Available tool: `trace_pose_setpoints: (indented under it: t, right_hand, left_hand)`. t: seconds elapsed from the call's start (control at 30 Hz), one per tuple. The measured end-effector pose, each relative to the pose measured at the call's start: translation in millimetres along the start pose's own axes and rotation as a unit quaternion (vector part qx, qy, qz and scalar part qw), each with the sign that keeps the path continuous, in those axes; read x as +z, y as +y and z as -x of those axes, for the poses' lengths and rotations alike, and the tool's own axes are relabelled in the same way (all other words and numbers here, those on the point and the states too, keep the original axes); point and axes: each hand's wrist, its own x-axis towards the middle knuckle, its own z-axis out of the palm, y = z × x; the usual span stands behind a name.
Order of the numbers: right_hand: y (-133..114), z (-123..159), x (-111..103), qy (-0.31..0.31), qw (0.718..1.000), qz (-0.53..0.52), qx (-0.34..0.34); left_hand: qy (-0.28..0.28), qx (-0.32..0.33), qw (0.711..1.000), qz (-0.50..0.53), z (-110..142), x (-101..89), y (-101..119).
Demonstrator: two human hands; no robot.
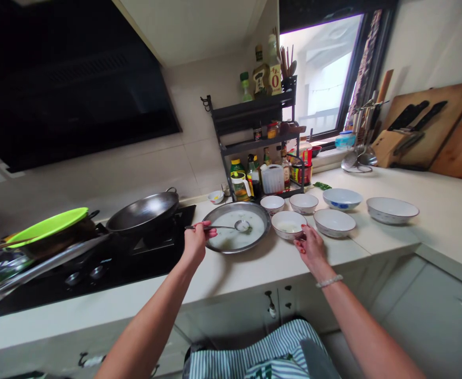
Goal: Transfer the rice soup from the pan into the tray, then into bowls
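Note:
In my left hand (pixel 197 240) is the dark handle of a ladle (pixel 240 226). Its bowl hangs over a wide metal basin (pixel 233 251) holding a milky white soup (pixel 231 238) with some green bits. My right hand (pixel 312 246) grips the near right rim of a small white bowl (pixel 289 233), which has some of the whitish liquid inside. This bowl stands just right of the basin. Behind it are two more small bowls (pixel 303 208), and to its right is another bowl (pixel 334 231).
A blue-patterned bowl (pixel 342 205) and a wide bowl (pixel 392 218) stand further right. A black rack (pixel 260 145) with bottles rises behind the basin. Left is a stove with a wok (pixel 144 212) and a green basin (pixel 49 227). A knife block (pixel 387 147) stands at the far right.

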Motion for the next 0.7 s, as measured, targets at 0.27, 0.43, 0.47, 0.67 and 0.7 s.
trace_pose_setpoints:
  t: [0.27, 0.43, 0.47, 0.67, 0.7]
  right_hand:
    - [-0.1, -0.3, -0.7, -0.001, 1.0, -0.001, 0.0]
    - [0.3, -0.7, -0.6, -0.005, 1.0, 0.001, 0.0]
    - [0.2, -0.6, -0.4, -0.006, 1.0, 0.001, 0.001]
    - [0.0, 0.3, 1.0, 0.004, 1.0, 0.001, 0.003]
    - [0.1, 0.3, 1.1, 0.003, 1.0, 0.001, 0.002]
  left_hand:
    - [-0.003, 0.005, 1.0, 0.012, -0.4, 1.3, 7.9]
    - [-0.01, 0.003, 1.0, 0.009, -1.6, 3.1, 9.4]
    - [-0.01, 0.002, 1.0, 0.009, -1.8, 3.7, 9.7]
    - [-0.002, -0.015, 1.0, 0.008, -1.2, 8.5, 12.3]
    - [0.001, -0.016, 1.0, 0.009, -0.9, 9.5, 13.1]
